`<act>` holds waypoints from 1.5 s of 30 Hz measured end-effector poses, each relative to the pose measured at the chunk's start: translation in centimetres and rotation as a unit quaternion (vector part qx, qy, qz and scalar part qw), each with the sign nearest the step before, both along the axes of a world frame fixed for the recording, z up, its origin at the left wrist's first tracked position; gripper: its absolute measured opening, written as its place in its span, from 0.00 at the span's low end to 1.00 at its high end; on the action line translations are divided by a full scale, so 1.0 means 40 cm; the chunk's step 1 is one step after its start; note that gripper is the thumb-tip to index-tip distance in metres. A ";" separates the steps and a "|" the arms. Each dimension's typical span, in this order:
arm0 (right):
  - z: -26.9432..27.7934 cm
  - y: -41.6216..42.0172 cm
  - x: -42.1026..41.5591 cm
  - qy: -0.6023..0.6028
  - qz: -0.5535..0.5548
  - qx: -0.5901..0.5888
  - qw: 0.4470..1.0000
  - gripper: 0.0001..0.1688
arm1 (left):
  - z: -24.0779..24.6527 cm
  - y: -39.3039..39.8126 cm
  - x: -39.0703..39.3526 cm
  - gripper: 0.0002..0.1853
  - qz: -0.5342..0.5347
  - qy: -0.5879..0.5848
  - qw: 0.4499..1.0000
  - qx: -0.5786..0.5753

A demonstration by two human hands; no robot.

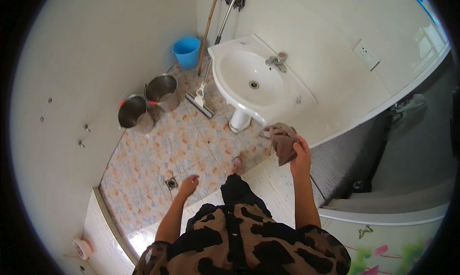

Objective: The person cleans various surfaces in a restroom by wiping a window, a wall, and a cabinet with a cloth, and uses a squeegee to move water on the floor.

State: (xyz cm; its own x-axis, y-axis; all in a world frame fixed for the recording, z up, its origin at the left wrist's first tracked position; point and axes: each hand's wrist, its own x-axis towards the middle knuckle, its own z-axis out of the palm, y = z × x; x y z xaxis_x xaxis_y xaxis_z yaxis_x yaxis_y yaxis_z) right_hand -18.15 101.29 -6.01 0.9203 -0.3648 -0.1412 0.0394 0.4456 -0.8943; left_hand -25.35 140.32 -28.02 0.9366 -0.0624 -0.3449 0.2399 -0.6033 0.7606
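Observation:
A crumpled brown cloth (284, 142) hangs from my right hand (302, 156), gripped between thumb and fingers. It is held out in front of me, just short of the near corner of a white pedestal washbasin (248, 77). The basin has a metal faucet (276, 61) and a drain, with no water visible in the bowl. My left hand (189, 185) hangs low over the tiled floor near a square floor drain (171, 183). Its fingers are curled and no object shows in it; how tightly they close is unclear.
Two metal buckets (161, 91) stand by the left wall, with a blue plastic bucket (187, 52) in the corner. A sponge mop (199, 104) and a wooden pole (209, 30) lean beside the basin. My foot (236, 164) is on the patterned tiles; a wall socket (366, 55) is at right.

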 end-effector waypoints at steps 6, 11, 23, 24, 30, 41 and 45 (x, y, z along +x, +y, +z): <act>0.085 -0.018 0.390 -0.052 -0.015 0.074 0.996 0.17 | -0.039 0.064 0.082 0.18 -0.007 0.075 0.994 0.084; 0.023 -0.056 0.634 -0.025 -0.015 0.046 0.999 0.18 | 0.128 -0.014 0.404 0.11 0.054 -0.117 0.986 0.102; -0.060 0.035 0.749 0.092 -0.180 0.078 0.976 0.19 | 0.189 -0.535 1.274 0.25 -0.504 -0.189 0.834 0.118; -0.060 0.043 0.751 0.102 -0.197 0.064 0.973 0.18 | 0.149 -0.567 1.314 0.26 -0.527 -0.199 0.814 0.140; -0.018 0.106 0.776 0.137 -0.269 0.038 0.953 0.19 | 0.046 -0.614 1.459 0.25 -0.616 -0.281 0.711 0.189; -0.069 0.186 0.860 0.177 -0.306 0.051 0.934 0.18 | 0.012 -0.574 1.485 0.22 -0.656 -0.352 0.632 0.214; -0.028 0.176 0.911 0.174 -0.269 -0.033 0.947 0.19 | 0.024 -0.590 1.494 0.20 -0.645 -0.312 0.678 0.162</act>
